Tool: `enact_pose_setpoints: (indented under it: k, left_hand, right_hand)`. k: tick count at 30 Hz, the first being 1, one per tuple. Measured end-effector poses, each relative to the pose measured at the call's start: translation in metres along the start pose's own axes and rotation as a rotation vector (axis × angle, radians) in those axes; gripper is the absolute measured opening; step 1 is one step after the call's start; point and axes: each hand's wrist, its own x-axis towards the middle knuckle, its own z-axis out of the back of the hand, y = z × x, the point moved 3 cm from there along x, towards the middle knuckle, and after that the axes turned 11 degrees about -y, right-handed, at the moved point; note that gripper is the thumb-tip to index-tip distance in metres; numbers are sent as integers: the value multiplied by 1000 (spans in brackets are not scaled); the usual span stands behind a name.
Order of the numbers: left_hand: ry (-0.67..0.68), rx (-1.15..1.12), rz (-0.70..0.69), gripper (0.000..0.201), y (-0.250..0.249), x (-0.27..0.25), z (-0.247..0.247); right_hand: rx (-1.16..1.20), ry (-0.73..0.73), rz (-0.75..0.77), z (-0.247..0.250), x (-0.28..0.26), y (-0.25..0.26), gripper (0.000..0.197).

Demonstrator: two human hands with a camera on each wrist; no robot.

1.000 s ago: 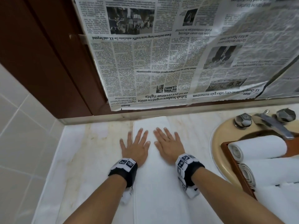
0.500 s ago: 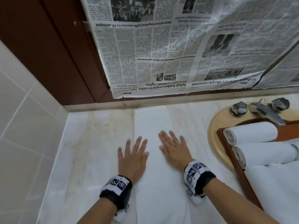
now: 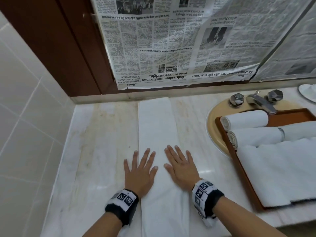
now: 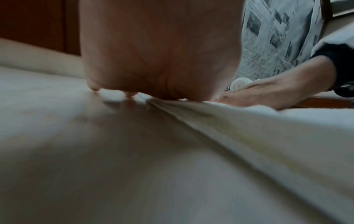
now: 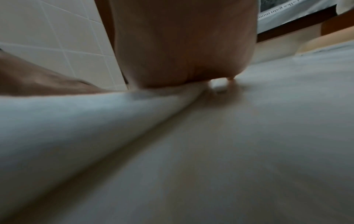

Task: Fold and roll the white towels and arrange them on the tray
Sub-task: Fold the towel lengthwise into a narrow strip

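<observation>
A white towel, folded into a long narrow strip, lies lengthwise on the marble counter. My left hand presses flat on its left edge, fingers spread and straight. My right hand lies flat on its right edge the same way. In the left wrist view the palm rests on the towel's edge; the right wrist view shows the other palm on the towel. To the right, a brown tray holds two rolled towels and a flat folded stack.
The tray sits across a beige sink with a metal faucet and two knobs. Newspaper covers the mirror behind the counter. White tiles line the left wall, next to a brown wooden frame.
Both hands have slid toward me along the towel strip, staying flat. More of the towel's far end now shows beyond the fingertips.
</observation>
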Motion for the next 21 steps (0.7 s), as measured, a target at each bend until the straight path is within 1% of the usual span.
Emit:
enact_pose_setpoints:
  k: [2,4,7,9,11,13,15,17,19,21]
  left_hand:
    - [-36,16,-1,73,3,13,4]
    - [-51,-2,17,77,2,27,4]
    - [-46,-9,80,63,-2,46,10]
    - [-20,7,99,59,-5,59,13]
    - [-2,7,109,60,-4,72,17]
    - [16,-10,116,59,-2,82,18]
    - [23,-32,107,59,-1,85,18]
    - [-18,-33,82,59,-1,76,17]
    - [-56,-31,32,60,-7,58,13]
    - [-56,-21,-27,64,-14,37,6]
  right_hand:
    - [-37,1,-5,5,16,-8,70]
    - [-57,6,-21,11,35,-16,64]
    - [-38,26,-65,21,60,-21,59]
    - [-13,6,-78,24,65,-19,58]
    - [1,-5,-54,24,53,-12,63]
    - [-29,1,4,18,29,-6,73]
    - [-48,18,37,10,7,-7,74]
    - [-57,5,41,7,-4,-11,73]
    - [-54,-4,40,6,-4,-15,71]
    - [-54,2,48,7,2,-15,69]
